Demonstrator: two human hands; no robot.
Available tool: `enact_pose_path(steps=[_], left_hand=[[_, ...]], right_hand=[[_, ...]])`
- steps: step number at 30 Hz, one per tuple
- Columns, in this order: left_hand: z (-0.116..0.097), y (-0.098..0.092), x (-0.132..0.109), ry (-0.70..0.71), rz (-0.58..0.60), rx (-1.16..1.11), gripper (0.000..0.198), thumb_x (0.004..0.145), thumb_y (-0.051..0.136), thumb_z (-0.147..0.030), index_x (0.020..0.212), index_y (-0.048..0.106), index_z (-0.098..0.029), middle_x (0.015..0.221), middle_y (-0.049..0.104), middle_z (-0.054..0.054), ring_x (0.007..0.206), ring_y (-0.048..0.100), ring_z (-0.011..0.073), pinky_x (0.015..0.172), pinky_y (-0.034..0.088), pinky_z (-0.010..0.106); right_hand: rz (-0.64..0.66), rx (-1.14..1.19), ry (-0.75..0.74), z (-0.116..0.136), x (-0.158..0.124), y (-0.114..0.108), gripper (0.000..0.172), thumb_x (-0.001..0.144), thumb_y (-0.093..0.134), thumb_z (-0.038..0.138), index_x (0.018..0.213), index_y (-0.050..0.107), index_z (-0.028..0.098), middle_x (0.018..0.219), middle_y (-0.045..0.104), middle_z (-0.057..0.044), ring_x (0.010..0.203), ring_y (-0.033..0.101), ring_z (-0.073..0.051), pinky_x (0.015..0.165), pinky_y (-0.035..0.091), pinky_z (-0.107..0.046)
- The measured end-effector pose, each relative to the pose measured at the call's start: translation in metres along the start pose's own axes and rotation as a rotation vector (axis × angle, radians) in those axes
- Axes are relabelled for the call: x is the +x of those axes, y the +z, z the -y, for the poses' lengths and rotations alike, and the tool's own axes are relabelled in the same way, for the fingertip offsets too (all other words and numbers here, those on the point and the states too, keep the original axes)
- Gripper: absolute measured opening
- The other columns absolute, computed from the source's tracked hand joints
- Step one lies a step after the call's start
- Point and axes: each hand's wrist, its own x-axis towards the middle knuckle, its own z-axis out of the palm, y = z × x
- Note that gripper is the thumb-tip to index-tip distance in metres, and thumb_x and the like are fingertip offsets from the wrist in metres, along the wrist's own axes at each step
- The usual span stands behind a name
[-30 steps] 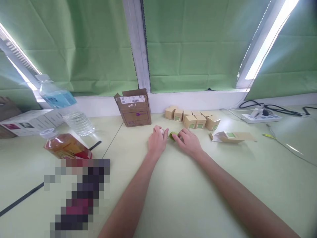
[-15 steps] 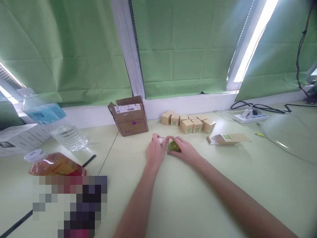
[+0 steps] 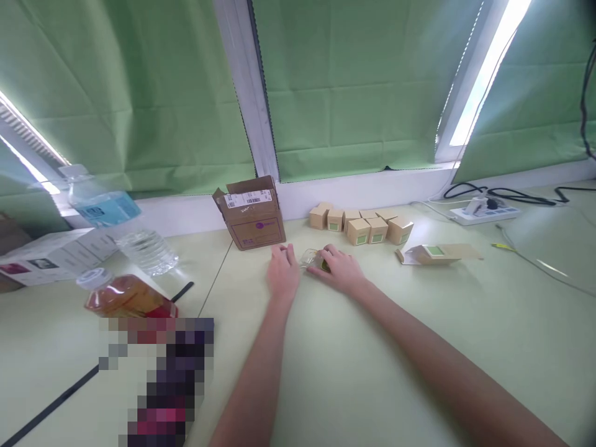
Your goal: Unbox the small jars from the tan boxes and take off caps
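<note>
Two bare hands rest on the pale green table a little in from its far edge. The right hand curls over a small green object with a clear wrapper at its left side, fingers bent down onto it; how tightly it grips I cannot tell. The left hand lies flat and loosely spread just beside the wrapper, holding nothing. Behind them, along the far edge, stands an open cardboard box with a barcode label, and to its right a cluster of small tan cartons. One more carton lies flattened on its side, well right of the hands. A white power strip with dark cables sits near the far right corner. At the left edge lie a clear water bottle, an amber-filled bottle and a white printed box. The green object is mostly covered by the fingers, so its shape is unclear.
</note>
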Motion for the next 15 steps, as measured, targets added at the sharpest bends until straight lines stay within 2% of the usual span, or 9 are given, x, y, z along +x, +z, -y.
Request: enact_pose_path(steps=[2,4,7,9,12,15], left_hand=[[0.009,-0.007,0.004,-0.021,-0.026,0.032,0.024,0.104,0.038,-0.040,0.107,0.052,-0.020,0.105,0.069,0.017,0.097,0.069,0.0313,0.082,0.048,0.040],[0.015,-0.012,0.006,-0.012,-0.048,0.043,0.021,0.102,0.042,-0.037,0.107,0.053,-0.020,0.109,0.068,0.017,0.103,0.067,0.0319,0.087,0.048,0.043],[0.021,-0.017,0.006,0.033,-0.063,0.039,0.018,0.097,0.051,-0.035,0.106,0.056,-0.020,0.110,0.068,0.015,0.109,0.063,0.0322,0.095,0.048,0.045],[0.022,-0.018,0.003,0.067,-0.066,0.027,0.016,0.094,0.056,-0.034,0.103,0.059,-0.020,0.110,0.068,0.013,0.110,0.061,0.0320,0.100,0.046,0.047],[0.022,-0.020,-0.001,0.121,-0.042,-0.006,0.015,0.089,0.062,-0.031,0.100,0.063,-0.021,0.109,0.066,0.011,0.108,0.061,0.0296,0.103,0.046,0.046],[0.023,-0.021,-0.005,0.166,0.002,-0.039,0.015,0.086,0.064,-0.027,0.100,0.067,-0.021,0.107,0.065,0.010,0.103,0.063,0.0255,0.100,0.049,0.041]], right_hand=[[0.001,-0.023,0.019,0.004,0.002,0.002,0.053,0.098,0.044,0.068,0.118,0.065,0.024,0.120,0.064,-0.014,0.097,0.066,-0.030,0.073,0.045,-0.036],[-0.009,-0.002,0.027,0.006,0.004,0.004,0.057,0.096,0.045,0.070,0.126,0.061,0.024,0.122,0.064,-0.016,0.103,0.065,-0.033,0.077,0.047,-0.039],[-0.036,0.086,0.037,0.003,0.000,0.005,0.070,0.089,0.057,0.071,0.140,0.051,0.023,0.129,0.061,-0.017,0.112,0.062,-0.036,0.086,0.049,-0.043],[-0.044,0.163,0.021,-0.002,-0.006,0.004,0.076,0.086,0.066,0.066,0.145,0.046,0.024,0.135,0.057,-0.016,0.118,0.059,-0.035,0.092,0.049,-0.045],[-0.057,0.309,-0.027,-0.010,-0.015,0.002,0.072,0.083,0.074,0.051,0.145,0.046,0.025,0.138,0.054,-0.013,0.123,0.056,-0.030,0.100,0.048,-0.044],[-0.092,0.500,-0.051,-0.016,-0.018,0.003,0.055,0.083,0.074,0.036,0.133,0.057,0.023,0.131,0.055,-0.011,0.117,0.059,-0.025,0.101,0.049,-0.041]])
